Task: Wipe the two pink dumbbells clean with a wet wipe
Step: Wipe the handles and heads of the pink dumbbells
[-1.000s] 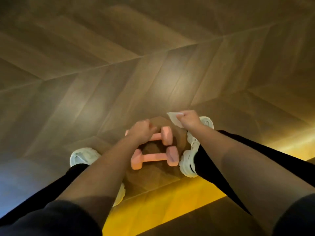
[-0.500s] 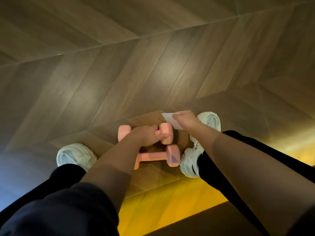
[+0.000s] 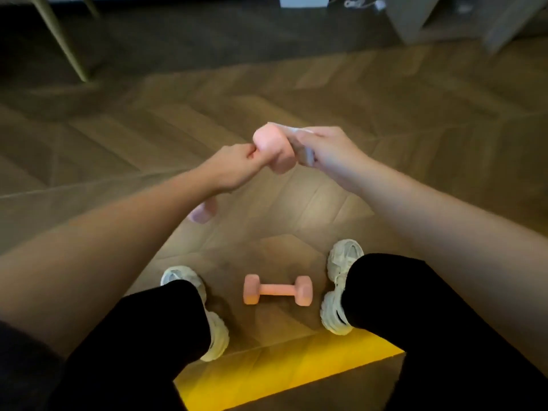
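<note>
My left hand (image 3: 234, 166) grips the handle of one pink dumbbell (image 3: 274, 151) and holds it in the air, tilted, its upper head toward the right and its lower head showing under my wrist. My right hand (image 3: 329, 154) holds a white wet wipe (image 3: 299, 143) against the right side of that upper head. The second pink dumbbell (image 3: 278, 289) lies flat on the wooden floor between my two white shoes.
My shoes (image 3: 341, 287) stand either side of the floor dumbbell. A yellow lit strip (image 3: 284, 372) runs across the floor just behind them. A pale chair leg (image 3: 63, 46) stands at the far left and grey furniture (image 3: 415, 16) at the far right.
My left hand has lifted one dumbbell off the floor to chest height. My right hand has brought the wipe onto its head. The view has tilted up.
</note>
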The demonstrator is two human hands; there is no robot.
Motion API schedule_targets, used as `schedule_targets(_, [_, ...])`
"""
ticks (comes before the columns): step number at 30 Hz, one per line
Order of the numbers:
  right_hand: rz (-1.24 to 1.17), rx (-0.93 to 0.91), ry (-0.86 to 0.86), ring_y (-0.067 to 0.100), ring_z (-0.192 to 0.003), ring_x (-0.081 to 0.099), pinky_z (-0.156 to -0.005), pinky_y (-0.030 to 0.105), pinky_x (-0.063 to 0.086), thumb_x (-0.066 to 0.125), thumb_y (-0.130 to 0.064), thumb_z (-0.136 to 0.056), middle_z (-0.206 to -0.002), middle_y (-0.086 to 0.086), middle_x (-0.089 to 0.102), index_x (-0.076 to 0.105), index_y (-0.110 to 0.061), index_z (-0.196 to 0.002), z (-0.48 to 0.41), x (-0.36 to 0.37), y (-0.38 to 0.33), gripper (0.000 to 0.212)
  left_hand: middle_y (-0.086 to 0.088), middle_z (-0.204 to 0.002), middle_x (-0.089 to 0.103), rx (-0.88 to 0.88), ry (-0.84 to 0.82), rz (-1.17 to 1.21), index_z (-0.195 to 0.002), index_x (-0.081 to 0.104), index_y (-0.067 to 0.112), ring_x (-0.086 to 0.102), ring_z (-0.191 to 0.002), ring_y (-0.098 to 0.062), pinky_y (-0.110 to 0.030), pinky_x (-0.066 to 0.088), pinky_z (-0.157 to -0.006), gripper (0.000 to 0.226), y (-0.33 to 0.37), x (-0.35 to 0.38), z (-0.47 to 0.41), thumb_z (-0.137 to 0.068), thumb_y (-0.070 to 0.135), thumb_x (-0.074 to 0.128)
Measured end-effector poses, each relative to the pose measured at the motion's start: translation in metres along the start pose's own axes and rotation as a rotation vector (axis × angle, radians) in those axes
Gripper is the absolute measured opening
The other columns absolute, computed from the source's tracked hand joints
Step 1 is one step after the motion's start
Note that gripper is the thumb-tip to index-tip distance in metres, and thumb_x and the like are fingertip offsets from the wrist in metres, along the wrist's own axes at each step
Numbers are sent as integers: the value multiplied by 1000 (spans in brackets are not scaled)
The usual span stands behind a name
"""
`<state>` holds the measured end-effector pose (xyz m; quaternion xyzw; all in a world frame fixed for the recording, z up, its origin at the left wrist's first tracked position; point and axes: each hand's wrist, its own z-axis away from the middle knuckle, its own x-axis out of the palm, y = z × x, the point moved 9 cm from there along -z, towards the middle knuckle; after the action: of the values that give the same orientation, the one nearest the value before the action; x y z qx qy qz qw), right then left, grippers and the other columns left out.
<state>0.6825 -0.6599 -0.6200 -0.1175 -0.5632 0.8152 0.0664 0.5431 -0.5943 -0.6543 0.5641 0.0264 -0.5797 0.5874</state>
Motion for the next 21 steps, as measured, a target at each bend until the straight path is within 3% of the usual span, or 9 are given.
schedule_targets(3, [-56,-157,48,14,-88,61,-86,36,51,53,-9,-98,-89,1,69,74,-20,-89,31,0,-40,25,1,-75,62,30,99,99,-83,57,27,59,-59,-16,-26,46,-49,63,34,-44,43,-75,84,32])
schedule_targets(5, [-93,-241,30,2,-81,65,-79,20,52,51,-6,-99,-82,-12,73,73,-13,-102,50,5,-52,23,9,-68,59,76,158,128,-78,54,30,55,-54,-10,-25,44,-51,53,48,-55,71,-78,81,40])
schedule_targets(7, [-60,-317,1,-9,-73,60,-69,8,44,48,-5,-101,-72,-20,69,70,-10,-110,61,11,-58,24,15,-63,56,96,213,129,-73,52,31,52,-55,-5,-29,40,-57,42,51,-50,89,-87,71,48])
schedule_targets(9, [1,-388,-41,-10,-84,60,-77,10,43,46,-7,-102,-88,-20,71,71,-14,-112,67,20,-66,27,14,-56,55,95,277,180,-69,52,29,49,-53,-3,-29,39,-58,43,47,-42,101,-86,68,52])
schedule_targets(13, [130,-534,-174,2,-126,54,-105,20,39,43,-10,-104,-128,-4,66,67,-12,-124,72,36,-76,31,12,-50,58,58,366,373,-68,58,14,46,-45,-2,-27,36,-57,64,30,-39,107,-74,76,43])
schedule_targets(16, [158,-515,-177,5,-133,48,-109,19,35,42,-7,-105,-133,3,62,66,-9,-125,68,34,-70,31,5,-58,52,32,418,452,-72,53,3,42,-53,-13,-32,35,-59,77,16,-48,109,-71,80,44])
schedule_targets(21, [154,-539,-188,3,-132,49,-114,29,35,43,-8,-105,-134,-7,60,62,-12,-130,70,54,-79,32,6,-61,47,24,420,464,-68,50,22,37,-57,-13,-31,33,-58,57,15,-53,118,-71,79,45])
